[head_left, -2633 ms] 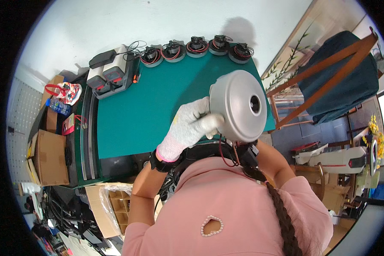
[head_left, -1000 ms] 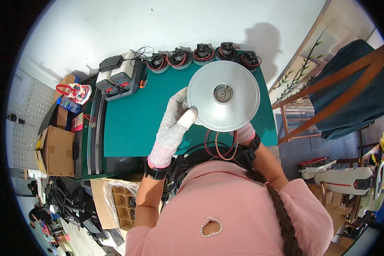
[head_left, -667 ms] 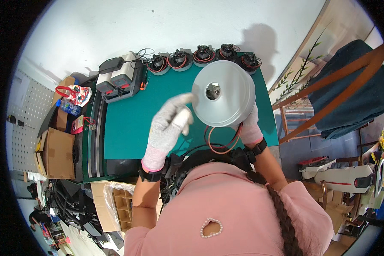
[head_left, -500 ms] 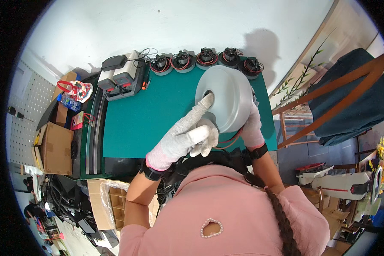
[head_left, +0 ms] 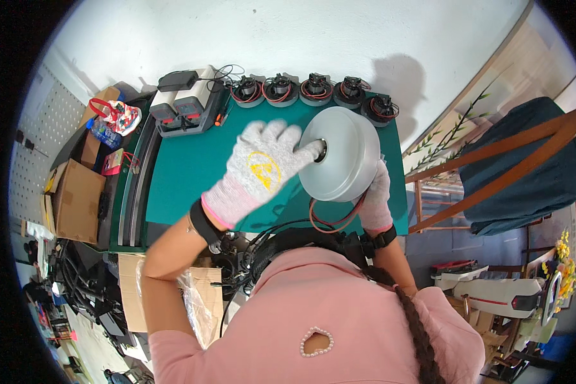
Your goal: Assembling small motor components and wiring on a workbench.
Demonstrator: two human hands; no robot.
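A round grey fan motor [head_left: 349, 153] is held up above the green mat, its smooth face with a central hole turned to the left. My right hand [head_left: 376, 195], in a grey-white glove, grips it from the right and behind; most of those fingers are hidden. Reddish and dark wires [head_left: 318, 224] hang from the motor's underside. My left hand [head_left: 260, 168], gloved too, shows its back with a yellow mark. Its thumb reaches the rim of the hole, while the other fingers are stretched out and slightly blurred.
Several similar motors [head_left: 281, 93] with coiled wires line the mat's [head_left: 192, 185] far edge. At the back left stands a grey-and-white device [head_left: 185, 109] with cables. Cardboard boxes [head_left: 77, 198] are on the left, a wooden chair [head_left: 525, 153] with dark cloth on the right.
My left hand has turned over: the curled fingers have spread out up and leftward, and the thumb replaces the index finger at the hole. The motor has shifted slightly, still in my right hand.
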